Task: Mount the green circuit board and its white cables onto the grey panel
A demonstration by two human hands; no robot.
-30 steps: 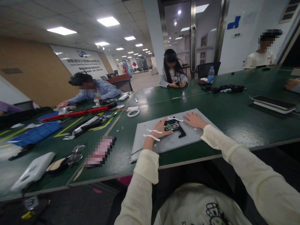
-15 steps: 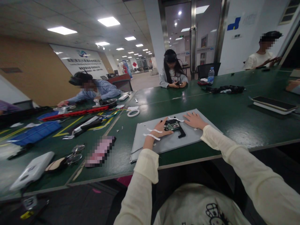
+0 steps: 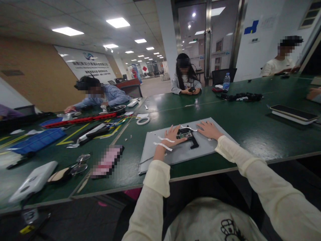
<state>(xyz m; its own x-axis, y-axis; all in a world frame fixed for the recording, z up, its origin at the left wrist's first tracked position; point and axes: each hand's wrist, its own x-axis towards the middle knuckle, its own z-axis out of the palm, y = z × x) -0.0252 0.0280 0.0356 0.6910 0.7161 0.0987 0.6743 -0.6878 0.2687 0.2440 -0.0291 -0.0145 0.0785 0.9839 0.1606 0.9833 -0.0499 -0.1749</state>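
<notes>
A grey flat panel (image 3: 173, 158) lies on the green table in front of me, with a small green circuit board in a black frame (image 3: 194, 143) on its middle. My left hand (image 3: 173, 137) rests at the board's left side, fingers spread, its thumb stretched along the near edge and covering part of the board. To the right, my right hand (image 3: 208, 130) lies flat on the panel with its fingers apart, beside the board. White strips (image 3: 164, 146) cross the left hand and wrist; another white strip (image 3: 188, 128) runs along the board's far side. Neither hand grips anything.
Left of the panel lie a pink phone (image 3: 107, 162), glasses (image 3: 80, 164), a white device (image 3: 33, 180), a blue tray (image 3: 37, 141) and a tape roll (image 3: 143, 121). A phone on a white box (image 3: 293, 113) and a bottle (image 3: 226, 82) are rightward. Several people sit around the table (image 3: 263, 134).
My left hand has opened a little and its thumb and palm sit lower over the board, hiding more of it. My right hand stays nearly where it was.
</notes>
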